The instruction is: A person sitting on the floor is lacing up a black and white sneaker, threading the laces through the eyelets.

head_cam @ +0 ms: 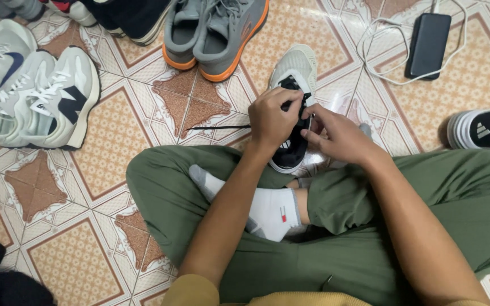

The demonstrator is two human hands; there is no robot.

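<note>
Fingers of the left hand point(272, 119) and right hand point(336, 136) pinch the black lace point(222, 127) over a pale sneaker point(299, 71) on the tiled floor point(114, 141).

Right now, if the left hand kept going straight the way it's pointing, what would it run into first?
The left hand points up and away from the body, over the pale shoe with black laces. Past that shoe's toe, the first thing is probably the grey and orange shoes, though depth is hard to judge.

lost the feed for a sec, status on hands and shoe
Left hand and right hand both pinching the black lace over the white shoe. Shoe on the tiled floor by the crossed legs. Nothing blocking.
</note>
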